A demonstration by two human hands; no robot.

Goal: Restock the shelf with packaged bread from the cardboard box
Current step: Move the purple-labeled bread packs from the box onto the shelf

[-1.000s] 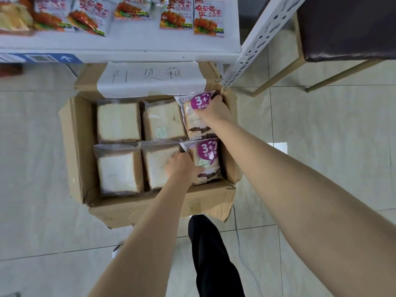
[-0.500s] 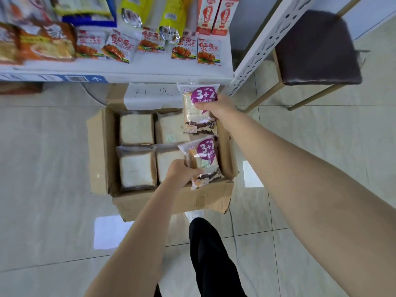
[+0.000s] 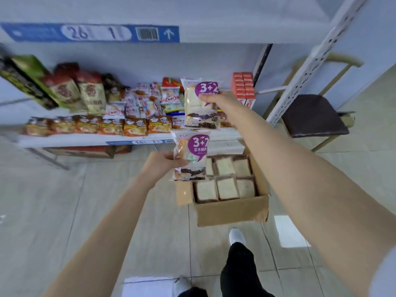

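Pale tiled floor [image 3: 64, 211] runs under a low white shelf [image 3: 75, 142] crowded with snack bags [image 3: 132, 125].

The right hand [image 3: 216, 99] has its grip clamped on the upper right edge of the upper packet [image 3: 200, 103] of bread, thumb across the printed front and fingers hidden behind. The left hand [image 3: 162, 166] clamps its grip on the left edge of the lower packet [image 3: 190, 155], about midway down. Holding each one by a side margin looks deliberate: it leaves the label readable and the soft bread unsquashed.

Both packets hang upright with the long axis top to bottom. The purple "3+2" badge is uppermost, the dark printed band is at the foot, and the fronts face the camera. That is probably how they will sit when shelved.

The upper packet is raised in front of the right part of the shelf, between the snack bags and a stack of orange cartons [image 3: 243, 86]; what lies behind it is hidden. The lower packet hangs in the air at the shelf's front lip, above the left end of the cardboard box [image 3: 231, 211] on the floor. Wrapped loaves [image 3: 227, 187] fill the visible part of the box, so plenty is left to restock.
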